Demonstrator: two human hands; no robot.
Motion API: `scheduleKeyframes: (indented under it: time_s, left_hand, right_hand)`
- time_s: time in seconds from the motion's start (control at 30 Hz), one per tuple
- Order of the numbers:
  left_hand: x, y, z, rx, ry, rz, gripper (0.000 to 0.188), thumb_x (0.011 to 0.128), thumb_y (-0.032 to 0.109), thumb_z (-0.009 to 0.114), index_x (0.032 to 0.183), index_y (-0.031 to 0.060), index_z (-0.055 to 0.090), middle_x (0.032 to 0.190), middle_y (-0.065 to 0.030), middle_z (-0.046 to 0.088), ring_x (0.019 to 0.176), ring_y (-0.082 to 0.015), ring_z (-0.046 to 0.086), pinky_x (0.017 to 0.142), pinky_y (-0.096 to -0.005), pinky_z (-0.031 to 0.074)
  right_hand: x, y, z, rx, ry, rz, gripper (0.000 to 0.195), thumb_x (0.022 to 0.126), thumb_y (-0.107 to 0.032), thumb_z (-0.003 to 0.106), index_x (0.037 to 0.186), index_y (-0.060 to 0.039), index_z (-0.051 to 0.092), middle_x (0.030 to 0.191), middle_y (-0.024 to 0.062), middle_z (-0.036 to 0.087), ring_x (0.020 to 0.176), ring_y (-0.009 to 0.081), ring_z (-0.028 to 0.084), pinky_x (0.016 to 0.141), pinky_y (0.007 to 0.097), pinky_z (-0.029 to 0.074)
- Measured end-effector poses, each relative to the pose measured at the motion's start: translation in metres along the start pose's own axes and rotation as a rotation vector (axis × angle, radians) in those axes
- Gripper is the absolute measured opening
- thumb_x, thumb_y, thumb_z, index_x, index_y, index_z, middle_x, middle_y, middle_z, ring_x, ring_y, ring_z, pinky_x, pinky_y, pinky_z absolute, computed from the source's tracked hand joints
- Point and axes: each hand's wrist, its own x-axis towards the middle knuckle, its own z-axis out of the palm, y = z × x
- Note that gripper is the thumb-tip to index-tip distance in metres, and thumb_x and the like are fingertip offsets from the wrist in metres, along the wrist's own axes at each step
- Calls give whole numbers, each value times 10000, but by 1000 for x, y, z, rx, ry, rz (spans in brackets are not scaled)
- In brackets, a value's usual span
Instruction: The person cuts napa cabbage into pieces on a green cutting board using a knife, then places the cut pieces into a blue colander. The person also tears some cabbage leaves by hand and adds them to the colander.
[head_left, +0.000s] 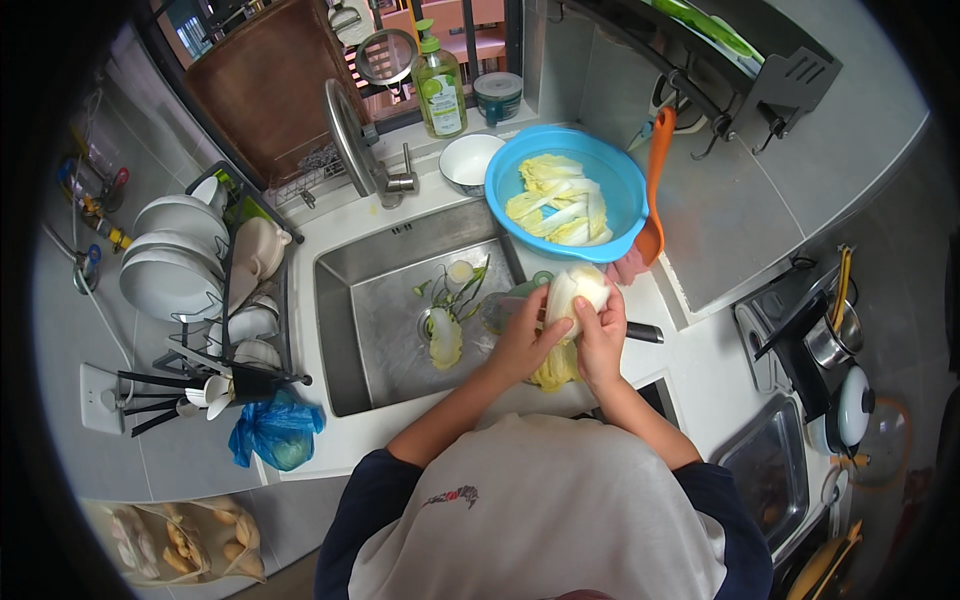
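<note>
A pale napa cabbage (574, 289) is held upright between my two hands above the counter at the sink's right edge. My left hand (527, 341) grips its left side, and my right hand (602, 337) grips the right, both thumbs on the near face. Yellow cabbage leaves (556, 367) show beneath my hands. A dark knife handle (645, 332) sticks out to the right; the blade is hidden. Beyond the cabbage stands a blue plastic basin (622, 165) holding torn cabbage leaves (566, 206). One leaf (445, 341) and green scraps (469, 289) lie in the steel sink (382, 360).
A faucet (352, 142) rises behind the sink, near a white bowl (469, 163) and a soap bottle (440, 90). An orange ladle (658, 172) leans beside the basin. On the left are a dish rack (259, 247) and a blue plastic bag (274, 429).
</note>
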Motion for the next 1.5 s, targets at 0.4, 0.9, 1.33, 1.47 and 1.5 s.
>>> scheduleKeyframes:
  time_s: [0.4, 0.9, 1.33, 1.47, 1.5]
  left_hand:
    - [2, -21, 5, -104, 358, -96, 506, 955, 215, 552, 1365, -5, 354, 1270, -160, 506, 1148, -238, 512, 976, -368, 403]
    - [0, -6, -7, -673, 264, -266, 493, 963, 78, 535, 1412, 77, 332, 1287, -84, 516, 1144, -165, 530, 962, -337, 457]
    - [7, 19, -22, -982, 163, -430, 479, 1009, 418, 393, 1293, 35, 444, 1082, -157, 618, 965, -266, 630, 860, -417, 517]
    - [6, 21, -26, -1139, 152, -473, 523, 970, 473, 419, 1239, 34, 512, 1050, -154, 631, 945, -277, 628, 875, -418, 499]
    - [6, 19, -27, -1178, 153, -457, 533, 961, 485, 424, 1231, 36, 523, 1043, -154, 634, 940, -278, 627, 878, -416, 495]
  right_hand:
    - [-11, 17, -1, -65, 6, 44, 335, 859, 49, 657, 1131, -12, 471, 1052, 93, 637, 932, 102, 626, 784, 211, 498]
    - [-25, -12, -10, -395, -533, -318, 264, 837, 105, 599, 1006, -51, 470, 1055, 148, 570, 983, 236, 570, 886, 375, 445]
    - [-29, -57, 17, -466, -730, -622, 281, 795, 113, 608, 1009, -61, 557, 963, 110, 633, 947, 296, 616, 1015, 513, 392]
    - [-30, -61, 19, -432, -752, -643, 288, 778, 127, 573, 998, -58, 565, 962, 116, 632, 937, 302, 620, 1042, 526, 369]
    - [-30, -61, 18, -420, -750, -635, 294, 774, 131, 563, 1000, -57, 564, 958, 118, 631, 937, 303, 620, 1042, 528, 368]
